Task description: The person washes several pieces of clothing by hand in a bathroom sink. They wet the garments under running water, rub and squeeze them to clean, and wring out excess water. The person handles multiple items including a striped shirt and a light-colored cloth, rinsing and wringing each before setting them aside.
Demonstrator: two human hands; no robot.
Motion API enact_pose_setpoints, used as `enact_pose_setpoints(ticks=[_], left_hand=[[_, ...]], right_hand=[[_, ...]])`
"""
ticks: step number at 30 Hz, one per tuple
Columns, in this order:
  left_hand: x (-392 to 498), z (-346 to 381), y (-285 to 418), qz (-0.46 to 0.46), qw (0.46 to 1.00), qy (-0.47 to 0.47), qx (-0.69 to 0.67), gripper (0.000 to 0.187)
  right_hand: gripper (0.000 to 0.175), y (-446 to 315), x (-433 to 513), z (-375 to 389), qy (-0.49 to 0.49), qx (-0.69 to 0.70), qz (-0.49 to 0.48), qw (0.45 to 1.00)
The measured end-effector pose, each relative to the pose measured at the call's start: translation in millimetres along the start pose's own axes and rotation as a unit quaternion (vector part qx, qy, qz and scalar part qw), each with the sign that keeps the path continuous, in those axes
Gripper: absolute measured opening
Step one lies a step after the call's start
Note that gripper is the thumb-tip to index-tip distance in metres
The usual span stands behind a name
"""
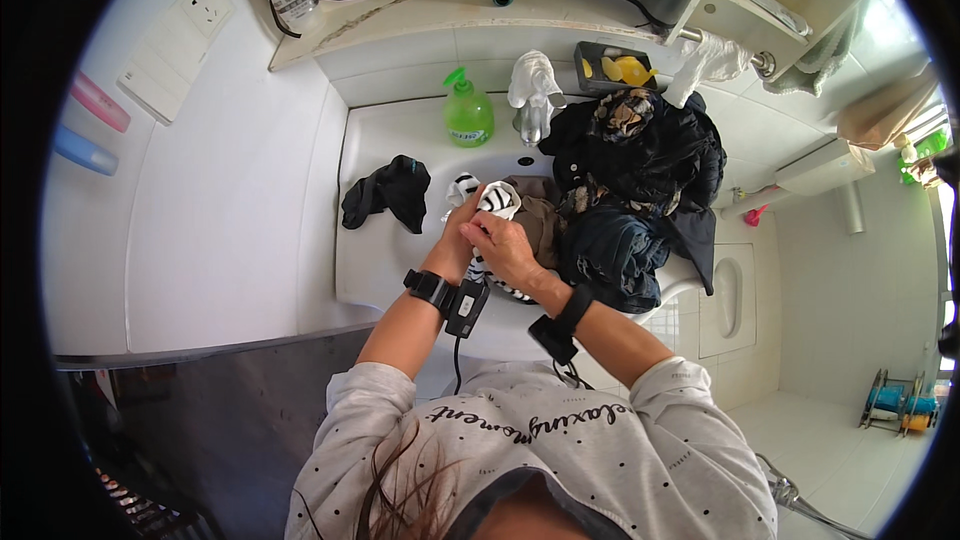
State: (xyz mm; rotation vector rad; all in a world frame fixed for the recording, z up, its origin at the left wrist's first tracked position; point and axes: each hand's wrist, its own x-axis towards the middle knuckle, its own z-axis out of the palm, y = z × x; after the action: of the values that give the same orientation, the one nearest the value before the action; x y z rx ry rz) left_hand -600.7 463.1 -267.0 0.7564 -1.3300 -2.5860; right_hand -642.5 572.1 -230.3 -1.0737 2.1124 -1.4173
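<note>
Over the basin of a white washbasin (375, 277), both hands are together on a black-and-white striped cloth garment (498, 199). My left hand (459, 229) grips it from the left, its fingers partly hidden by the fabric. Crossing against it, my right hand (506, 244) has curled fingers; whether they pinch the cloth is hidden. More striped fabric hangs below the wrists. A brown garment (536, 214) lies in the basin just right of my hands. On the left ledge rests a crumpled black cloth (390, 193).
Behind the basin stand a green pump bottle (469, 116) and a faucet (531, 120) draped with white cloth. Dark jeans (615, 259) and a black jacket (645, 150) are heaped on the right. A dark soap tray (615, 69) sits behind them. A squat toilet (727, 296) is set into the floor.
</note>
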Motion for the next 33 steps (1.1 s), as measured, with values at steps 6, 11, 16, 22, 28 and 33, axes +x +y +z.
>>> enact_pose_setpoints(ticks=[6, 11, 16, 22, 28, 33], left_hand=[[18.9, -2.4, -30.3, -0.120, 0.972, 0.111, -0.170, 0.027], [9.9, -8.8, -25.0, -0.114, 0.967, 0.148, -0.173, 0.029], [-5.8, -12.4, -17.2, -0.126, 0.979, 0.056, -0.151, 0.024], [-27.1, -1.7, -7.2, -0.069, 0.991, 0.039, -0.104, 0.028], [-18.3, -29.8, 6.4, -0.125, 0.974, -0.041, -0.185, 0.032], [-7.8, -36.2, -10.3, -0.124, 0.987, -0.040, -0.090, 0.030]], right_hand=[[0.035, 27.2, 42.8, 5.9, 0.067, -0.214, -0.011, 0.975], [0.025, 12.9, 29.5, 10.1, 0.093, -0.178, 0.023, 0.979], [0.022, 13.3, 16.0, 16.5, 0.071, -0.222, -0.037, 0.972], [0.020, 76.7, 51.7, -23.4, 0.032, 0.041, 0.081, 0.995], [0.015, 10.8, 10.0, 27.7, 0.009, -0.051, 0.053, 0.997], [0.022, -20.5, 0.7, 54.0, 0.031, -0.204, -0.078, 0.975]])
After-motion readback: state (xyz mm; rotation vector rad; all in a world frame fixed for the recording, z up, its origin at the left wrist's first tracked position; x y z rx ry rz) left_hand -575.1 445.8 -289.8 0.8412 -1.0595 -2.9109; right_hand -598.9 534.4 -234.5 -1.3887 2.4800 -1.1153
